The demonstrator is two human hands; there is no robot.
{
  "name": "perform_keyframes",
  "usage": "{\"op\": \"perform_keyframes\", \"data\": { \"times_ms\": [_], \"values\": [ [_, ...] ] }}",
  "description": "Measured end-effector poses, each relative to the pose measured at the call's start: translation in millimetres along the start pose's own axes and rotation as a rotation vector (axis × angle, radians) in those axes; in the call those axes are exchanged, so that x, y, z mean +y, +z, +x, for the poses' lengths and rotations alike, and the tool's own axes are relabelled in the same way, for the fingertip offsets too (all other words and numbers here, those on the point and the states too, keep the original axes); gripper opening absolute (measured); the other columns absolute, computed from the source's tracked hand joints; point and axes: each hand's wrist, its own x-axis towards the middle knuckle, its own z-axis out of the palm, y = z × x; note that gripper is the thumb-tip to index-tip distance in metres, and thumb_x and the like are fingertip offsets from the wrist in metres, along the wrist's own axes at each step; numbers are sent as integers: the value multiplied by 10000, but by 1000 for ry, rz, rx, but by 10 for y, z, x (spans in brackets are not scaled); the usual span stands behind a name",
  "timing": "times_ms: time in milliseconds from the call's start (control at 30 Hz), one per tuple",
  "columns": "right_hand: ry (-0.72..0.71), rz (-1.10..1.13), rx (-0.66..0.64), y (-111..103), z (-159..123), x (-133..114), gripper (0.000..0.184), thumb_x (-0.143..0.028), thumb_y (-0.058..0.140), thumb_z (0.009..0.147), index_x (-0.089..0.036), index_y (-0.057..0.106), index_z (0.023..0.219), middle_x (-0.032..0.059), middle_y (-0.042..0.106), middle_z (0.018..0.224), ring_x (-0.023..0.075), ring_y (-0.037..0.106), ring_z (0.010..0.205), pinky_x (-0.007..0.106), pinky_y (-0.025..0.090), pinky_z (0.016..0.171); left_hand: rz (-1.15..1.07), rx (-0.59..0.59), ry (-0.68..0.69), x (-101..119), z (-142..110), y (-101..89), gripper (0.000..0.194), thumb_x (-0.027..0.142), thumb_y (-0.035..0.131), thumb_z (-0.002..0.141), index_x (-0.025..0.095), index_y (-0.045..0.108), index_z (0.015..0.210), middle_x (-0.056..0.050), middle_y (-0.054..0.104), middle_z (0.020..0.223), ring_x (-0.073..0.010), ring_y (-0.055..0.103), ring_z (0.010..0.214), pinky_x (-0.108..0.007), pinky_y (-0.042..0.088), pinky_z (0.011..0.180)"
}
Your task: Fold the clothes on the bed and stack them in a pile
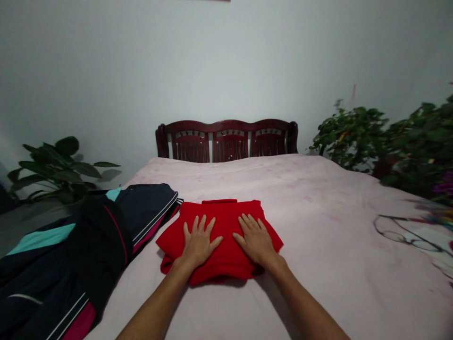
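The left hand [198,241] and the right hand [255,241] both lie flat, palms down and fingers spread wide, on a folded red knit top [226,226]. Neither hand grips anything; each simply presses on the cloth, with a narrow strip of red showing between them. The top lies directly under both hands, with its folded collar band [219,201] along the far edge, just beyond the fingertips. Its lower folds bulge out near the wrists. It rests on a pale pink bedcover [329,222], which is faintly mottled and slightly rumpled.

Just left of the left hand, a black track jacket [95,236] lies close beside the red top and runs down over the side of the bed. It has teal panels and pink and white stripes, but its trim shows no readable lettering. Well beyond the hands stands a dark red wooden headboard [226,141] with slatted panels, against a white wall [226,61]. A broad-leaved houseplant [60,165] stands far to the left, and a bushy green plant [354,137] is beyond the bed's far right corner. Well right of the right hand is a thin dark spectacles outline [403,233], too blurred to tell whether it is real eyeglasses or a print.
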Motion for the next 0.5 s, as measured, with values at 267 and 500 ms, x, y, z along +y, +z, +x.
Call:
{"op": "perform_keyframes", "data": {
  "times_ms": [267,500],
  "values": [
    [108,299,304,269,-75,474,625,-428,542,888,-119,478,1427,157,476,1487,263,408,1397,443,331,1156,-6,-7,5,-40,9,37,732,683,340,918,301,298,1541,-116,289,1615,-362,205,1493,-700,130,1136],
    [64,376,376,163,-108,453,282,-321,578,869,-214,709,1095,88,655,1229,237,564,1164,411,432,1031,9,19,8,-36,-8,71,711,663,328,931,295,305,1538,-113,300,1612,-347,224,1489,-689,151,1140]
  ]
}}
